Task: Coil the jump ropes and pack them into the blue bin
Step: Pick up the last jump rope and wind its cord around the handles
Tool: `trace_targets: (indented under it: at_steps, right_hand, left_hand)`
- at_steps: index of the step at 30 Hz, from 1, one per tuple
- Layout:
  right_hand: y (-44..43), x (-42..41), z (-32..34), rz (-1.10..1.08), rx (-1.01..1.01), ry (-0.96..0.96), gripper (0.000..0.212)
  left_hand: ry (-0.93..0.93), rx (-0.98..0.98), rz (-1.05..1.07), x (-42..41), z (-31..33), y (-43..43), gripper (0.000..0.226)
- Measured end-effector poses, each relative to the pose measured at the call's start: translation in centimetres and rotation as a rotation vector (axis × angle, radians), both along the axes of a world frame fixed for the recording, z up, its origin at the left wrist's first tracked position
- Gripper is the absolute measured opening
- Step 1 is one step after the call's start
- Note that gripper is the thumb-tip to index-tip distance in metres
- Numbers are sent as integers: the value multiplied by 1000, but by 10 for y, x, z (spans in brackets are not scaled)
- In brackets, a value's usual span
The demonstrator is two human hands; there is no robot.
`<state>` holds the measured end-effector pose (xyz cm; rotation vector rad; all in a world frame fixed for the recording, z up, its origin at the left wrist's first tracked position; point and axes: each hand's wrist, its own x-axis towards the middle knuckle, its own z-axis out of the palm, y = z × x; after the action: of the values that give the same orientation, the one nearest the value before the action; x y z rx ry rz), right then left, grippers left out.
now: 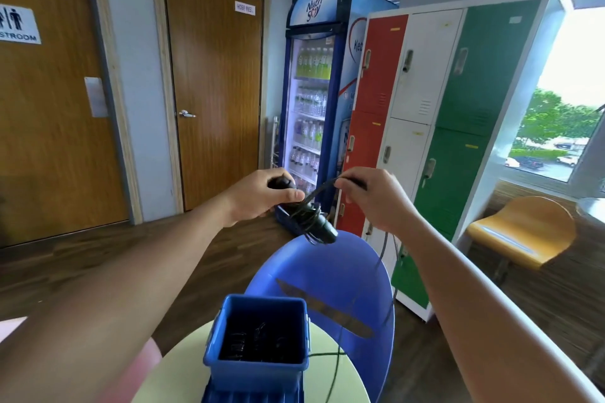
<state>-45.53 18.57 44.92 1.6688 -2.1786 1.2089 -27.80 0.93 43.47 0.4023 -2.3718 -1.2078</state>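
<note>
My left hand (262,195) grips the black handles of a jump rope (319,222), which stick out to the lower right with some cord wound round them. My right hand (376,199) pinches the thin black cord (381,255) just right of the handles. The loose cord hangs down past the blue chair to the table. Below my hands, the blue bin (258,366) stands on the pale round table (183,370), holding dark coiled ropes (242,342).
A blue plastic chair (330,275) stands behind the table. Beyond it are a drinks fridge (314,101) and red, white and green lockers (425,114). An orange chair (523,232) is at the right by the window. Two wooden doors stand at the left.
</note>
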Motion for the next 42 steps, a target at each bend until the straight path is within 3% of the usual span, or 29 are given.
trace_targets:
  at_steps: [6, 8, 10, 14, 19, 22, 24, 28, 32, 35, 39, 42]
  right_hand:
    - [-8, -1, -8, 126, -38, -380, 23]
    - [-9, 2, -19, 190, -33, -518, 14]
    - [-13, 10, -31, 243, -14, -649, 23]
    - [-27, 22, -46, 207, -15, -566, 27]
    - [-37, 24, -62, 140, 68, -491, 17]
    - [-35, 20, -66, 105, 143, -359, 14]
    - [-31, 21, -63, 111, 176, -267, 10]
    - [-24, 23, -45, 94, 164, -67, 14]
    - [-22, 9, -24, -29, 115, 129, 21]
    - [-17, 0, -6, -74, 38, 151, 17]
    - [-14, -6, 11, 8, -89, 34, 13]
    - [-22, -8, 9, 52, -99, -148, 12]
  left_hand:
    - [124, 323, -202, 10, 18, 22, 28]
    - [169, 423, -202, 9, 24, 27, 27]
    - [211, 549, -146, 5, 28, 31, 29]
    - [332, 862, 72, -8, 37, 37, 41]
    - [545, 1019, 279, -27, 43, 30, 30]
    - [678, 967, 366, -38, 40, 13, 26]
    - [698, 760, 450, -45, 32, 2, 25]
    - [393, -39, 599, -49, 10, -13, 31]
    - [91, -320, 411, -36, 1, -11, 28]
    - [-27, -232, 175, -25, 3, -7, 30]
    - [15, 147, -48, -10, 8, 5, 48]
    - [103, 423, -153, -6, 15, 15, 38]
